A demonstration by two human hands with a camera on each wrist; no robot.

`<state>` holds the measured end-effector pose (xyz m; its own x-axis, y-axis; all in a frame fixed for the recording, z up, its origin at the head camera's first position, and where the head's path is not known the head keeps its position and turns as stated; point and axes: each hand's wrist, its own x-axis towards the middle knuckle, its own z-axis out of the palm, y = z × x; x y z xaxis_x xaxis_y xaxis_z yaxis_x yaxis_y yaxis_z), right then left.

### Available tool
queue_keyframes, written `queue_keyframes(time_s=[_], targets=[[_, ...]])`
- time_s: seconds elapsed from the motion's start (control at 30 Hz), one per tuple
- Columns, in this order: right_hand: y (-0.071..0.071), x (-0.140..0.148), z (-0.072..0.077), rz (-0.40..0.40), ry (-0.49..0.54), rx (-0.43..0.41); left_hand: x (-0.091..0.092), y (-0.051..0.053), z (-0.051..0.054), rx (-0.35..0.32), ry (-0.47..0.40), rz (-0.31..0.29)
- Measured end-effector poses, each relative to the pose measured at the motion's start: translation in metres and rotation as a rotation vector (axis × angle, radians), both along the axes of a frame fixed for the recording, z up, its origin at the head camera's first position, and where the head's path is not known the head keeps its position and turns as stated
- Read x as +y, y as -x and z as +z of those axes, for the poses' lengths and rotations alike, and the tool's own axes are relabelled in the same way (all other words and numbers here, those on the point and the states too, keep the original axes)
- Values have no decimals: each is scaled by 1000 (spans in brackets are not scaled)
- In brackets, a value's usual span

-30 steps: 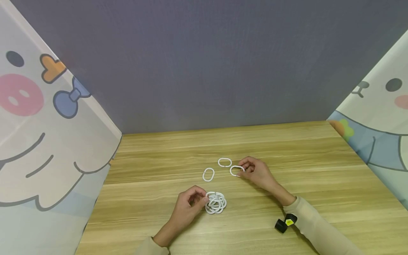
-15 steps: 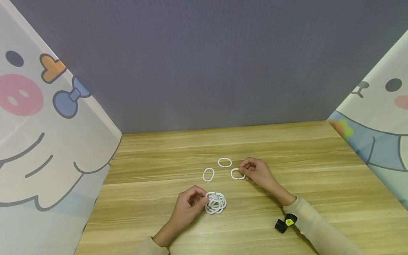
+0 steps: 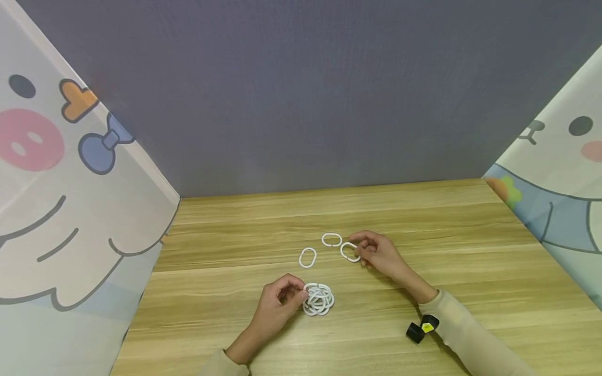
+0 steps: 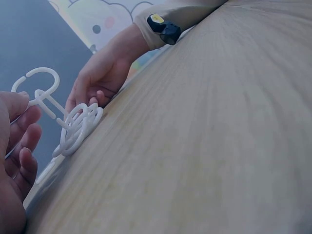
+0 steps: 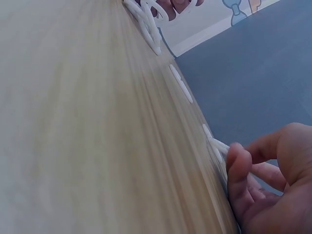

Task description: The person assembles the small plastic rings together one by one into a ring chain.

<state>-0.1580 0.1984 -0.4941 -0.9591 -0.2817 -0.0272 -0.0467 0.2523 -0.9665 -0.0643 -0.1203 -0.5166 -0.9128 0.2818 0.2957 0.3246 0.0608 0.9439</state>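
Two loose white links (image 3: 331, 234) lie on the table (image 3: 226, 245), near twelve o'clock of a link heap (image 3: 322, 298); left hand (image 3: 276, 305), fingers curled, pinches one heap link; right hand (image 3: 380, 254), half-closed, pinches a single link (image 3: 341, 251) at one o'clock.

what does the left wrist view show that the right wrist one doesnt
Only the left wrist view: the right sleeve with a black device on it, and a cartoon face with a pink cheek.
Only the right wrist view: the white ring at the right hand, and a blue bow print.
Both: left hand, ring pile, wooden table, gray wall.
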Motion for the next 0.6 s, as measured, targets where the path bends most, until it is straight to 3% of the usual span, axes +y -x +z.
queue_keyframes(time_s=[0.3, 0.6], targets=[[0, 1, 0, 119, 96, -15, 0, 0, 1, -13, -2, -1], [-3, -1, 7, 173, 108, -52, 0, 0, 0, -5, -3, 0]])
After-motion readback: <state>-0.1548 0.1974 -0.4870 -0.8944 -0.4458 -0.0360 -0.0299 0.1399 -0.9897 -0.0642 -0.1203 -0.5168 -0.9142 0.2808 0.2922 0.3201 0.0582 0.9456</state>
